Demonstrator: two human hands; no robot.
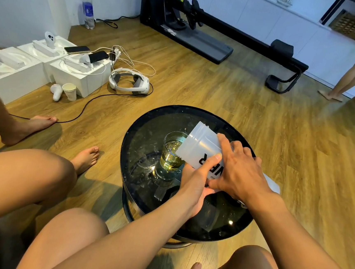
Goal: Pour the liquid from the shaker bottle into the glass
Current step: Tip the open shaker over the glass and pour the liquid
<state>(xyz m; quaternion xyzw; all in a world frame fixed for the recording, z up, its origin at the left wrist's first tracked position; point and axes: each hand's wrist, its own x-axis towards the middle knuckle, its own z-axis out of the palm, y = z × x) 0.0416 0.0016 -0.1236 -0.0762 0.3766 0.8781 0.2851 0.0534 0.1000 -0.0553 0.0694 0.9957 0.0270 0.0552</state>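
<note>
A translucent white shaker bottle with black lettering is tipped steeply, its open mouth over the rim of a clear glass. The glass stands upright on a round black glass table and holds yellowish liquid. My left hand grips the bottle from below, thumb along its side. My right hand holds the bottle from above, fingers wrapped over its body. The bottle's base is hidden behind my right hand.
Another person's legs and feet are on the wooden floor to the left. White boxes with phones, controllers and cables, a headset and a paper cup lie at the far left. A person stands at the far right.
</note>
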